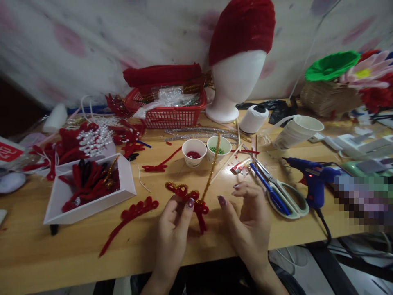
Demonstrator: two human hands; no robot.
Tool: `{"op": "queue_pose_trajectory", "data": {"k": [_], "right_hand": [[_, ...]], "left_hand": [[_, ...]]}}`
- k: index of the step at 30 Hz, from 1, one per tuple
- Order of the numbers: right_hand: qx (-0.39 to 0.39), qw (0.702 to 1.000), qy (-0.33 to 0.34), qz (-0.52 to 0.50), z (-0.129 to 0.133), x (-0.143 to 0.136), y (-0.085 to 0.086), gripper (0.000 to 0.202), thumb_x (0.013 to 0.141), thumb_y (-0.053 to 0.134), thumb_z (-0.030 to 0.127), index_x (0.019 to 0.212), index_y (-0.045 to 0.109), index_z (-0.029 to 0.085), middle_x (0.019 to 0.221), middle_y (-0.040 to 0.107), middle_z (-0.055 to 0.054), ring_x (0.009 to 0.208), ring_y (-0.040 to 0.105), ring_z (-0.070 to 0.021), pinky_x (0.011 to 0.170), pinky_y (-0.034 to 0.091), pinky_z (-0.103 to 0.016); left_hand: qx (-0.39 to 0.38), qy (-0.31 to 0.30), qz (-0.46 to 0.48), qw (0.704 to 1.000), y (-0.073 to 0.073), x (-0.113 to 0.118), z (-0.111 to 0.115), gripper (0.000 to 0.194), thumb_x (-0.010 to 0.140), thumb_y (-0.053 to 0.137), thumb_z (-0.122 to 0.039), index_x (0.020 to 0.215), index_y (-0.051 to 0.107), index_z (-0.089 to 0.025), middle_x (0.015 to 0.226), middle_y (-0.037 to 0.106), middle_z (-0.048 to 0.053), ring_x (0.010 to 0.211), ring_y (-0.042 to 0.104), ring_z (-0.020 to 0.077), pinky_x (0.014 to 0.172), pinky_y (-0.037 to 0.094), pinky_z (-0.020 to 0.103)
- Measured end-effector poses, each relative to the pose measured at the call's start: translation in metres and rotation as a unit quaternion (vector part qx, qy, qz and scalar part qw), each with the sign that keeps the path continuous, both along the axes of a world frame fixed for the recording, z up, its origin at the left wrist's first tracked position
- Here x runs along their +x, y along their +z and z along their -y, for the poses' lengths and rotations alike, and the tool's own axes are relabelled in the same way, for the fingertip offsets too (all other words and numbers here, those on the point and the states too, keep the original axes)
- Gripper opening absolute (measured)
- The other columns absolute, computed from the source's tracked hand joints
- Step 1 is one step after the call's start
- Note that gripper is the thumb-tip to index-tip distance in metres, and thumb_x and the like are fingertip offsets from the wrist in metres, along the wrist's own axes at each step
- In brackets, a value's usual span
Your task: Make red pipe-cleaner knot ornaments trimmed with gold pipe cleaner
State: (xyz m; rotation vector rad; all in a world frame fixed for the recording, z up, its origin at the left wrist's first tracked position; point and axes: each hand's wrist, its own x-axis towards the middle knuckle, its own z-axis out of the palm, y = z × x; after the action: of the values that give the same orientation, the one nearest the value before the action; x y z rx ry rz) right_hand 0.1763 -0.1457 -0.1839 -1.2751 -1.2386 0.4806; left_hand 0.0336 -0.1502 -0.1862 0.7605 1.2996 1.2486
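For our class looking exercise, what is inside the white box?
The box holds red strips, black pieces and a gold strand. Whatever lies beneath the pile is covered and cannot be seen.

A pale wall (pixel 166 37) with blurry pink and mauve blotches stands behind the wooden worktop (pixel 82 250), its light grain catching a soft glare near the middle. A thin white cord (pixel 307 61) slants down the wall. The far left falls into deep shadow; lighting is dim.
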Motion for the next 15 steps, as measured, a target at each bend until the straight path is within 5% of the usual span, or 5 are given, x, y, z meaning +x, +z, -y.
{"op": "queue_pose_trajectory", "data": {"k": [5,15], "right_hand": [[-0.114,0.969,0.194,-0.096,0.0007,-0.0110,0.0027,0.005,0.093,0.062,0.030,0.093,0.066,0.026,0.111,0.057,-0.003,0.110,0.056,-0.0190,0.095,0.045,-0.034],[-0.146,0.957,0.210,-0.136,-0.0015,-0.0101,0.0051,0.003,0.087,0.069,0.024,0.086,0.068,0.026,0.103,0.062,0.000,0.100,0.060,-0.0149,0.089,0.047,-0.028]], "left_hand": [[-0.005,-0.044,0.089,0.995,-0.0007,0.0012,0.0022,0.032,0.080,0.076,-0.042,0.100,0.073,-0.017,0.096,0.077,0.007,0.085,0.072,0.0193,0.077,0.057,0.027],[0.004,-0.019,0.014,1.000,-0.0034,0.0006,0.0058,0.026,0.083,0.074,-0.040,0.097,0.074,-0.017,0.095,0.077,0.005,0.084,0.071,0.0169,0.076,0.057,0.024]]}}
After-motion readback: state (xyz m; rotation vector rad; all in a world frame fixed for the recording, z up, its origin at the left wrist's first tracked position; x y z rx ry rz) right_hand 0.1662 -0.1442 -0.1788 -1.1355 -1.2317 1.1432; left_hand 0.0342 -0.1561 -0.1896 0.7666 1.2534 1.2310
